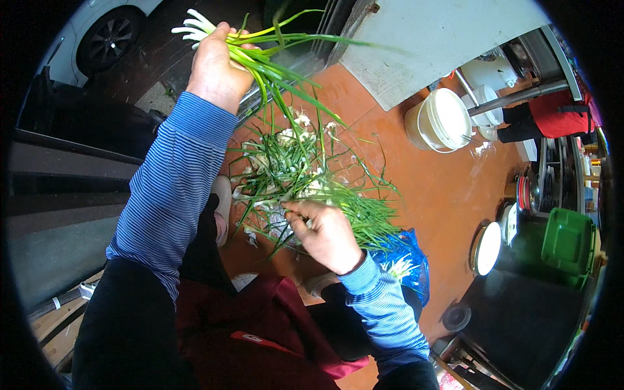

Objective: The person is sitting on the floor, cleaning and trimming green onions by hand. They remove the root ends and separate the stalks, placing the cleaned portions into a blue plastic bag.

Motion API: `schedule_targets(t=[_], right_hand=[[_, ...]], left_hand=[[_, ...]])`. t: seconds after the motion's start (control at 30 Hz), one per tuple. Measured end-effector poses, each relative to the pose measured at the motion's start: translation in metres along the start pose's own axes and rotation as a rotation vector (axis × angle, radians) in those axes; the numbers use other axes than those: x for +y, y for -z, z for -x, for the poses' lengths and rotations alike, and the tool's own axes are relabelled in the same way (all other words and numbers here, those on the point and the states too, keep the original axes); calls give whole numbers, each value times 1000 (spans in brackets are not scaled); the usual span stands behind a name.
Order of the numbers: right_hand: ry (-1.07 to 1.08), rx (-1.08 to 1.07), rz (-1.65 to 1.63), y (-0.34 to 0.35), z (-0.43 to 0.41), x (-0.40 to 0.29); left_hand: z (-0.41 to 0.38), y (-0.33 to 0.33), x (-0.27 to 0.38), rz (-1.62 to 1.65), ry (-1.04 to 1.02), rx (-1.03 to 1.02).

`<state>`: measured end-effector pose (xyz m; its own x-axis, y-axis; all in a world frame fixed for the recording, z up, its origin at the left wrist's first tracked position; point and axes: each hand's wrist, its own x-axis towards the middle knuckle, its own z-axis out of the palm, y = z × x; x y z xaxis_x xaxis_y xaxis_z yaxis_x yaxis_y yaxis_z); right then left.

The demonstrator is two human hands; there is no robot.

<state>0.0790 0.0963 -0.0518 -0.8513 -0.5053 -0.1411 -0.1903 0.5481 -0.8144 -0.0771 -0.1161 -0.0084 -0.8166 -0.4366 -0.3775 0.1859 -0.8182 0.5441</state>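
My left hand (219, 68) is raised at the upper left, closed around a bunch of spring onions (278, 63). Their white root ends (197, 27) stick out past my thumb, and the green leaves droop to the right. Over the floor, my right hand (321, 234) has its thumb and fingertips drawn together; whether something thin is pinched there cannot be made out. Below both hands lies a loose heap of green trimmings and pale peelings (278, 165). More spring onions (365, 214) lie beside my right hand, on a blue plastic bag (417, 263) with white ends showing.
A white lidded bucket (436, 119) stands on the orange tiled floor (438, 195). A pale panel (414, 44) reaches in from above. At right are a green bin (568, 243) and a person in red (560, 114). A car wheel (109, 39) shows at upper left.
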Motion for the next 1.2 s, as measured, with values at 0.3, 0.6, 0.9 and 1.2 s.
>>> schedule_targets(t=[0.3, 0.6, 0.9, 1.2], right_hand=[[80, -87, 16, 0, 0, -6], [-289, 414, -1150, 106, -3, 17], [-231, 699, -1685, 131, 2, 37], [-248, 748, -1865, 122, -10, 22]], left_hand=[[-18, 11, 12, 73, 74, -89], [-7, -1, 21, -181, -362, -159], [60, -1, -39, -836, -173, -714], [94, 24, -108, -1307, -257, -1177]])
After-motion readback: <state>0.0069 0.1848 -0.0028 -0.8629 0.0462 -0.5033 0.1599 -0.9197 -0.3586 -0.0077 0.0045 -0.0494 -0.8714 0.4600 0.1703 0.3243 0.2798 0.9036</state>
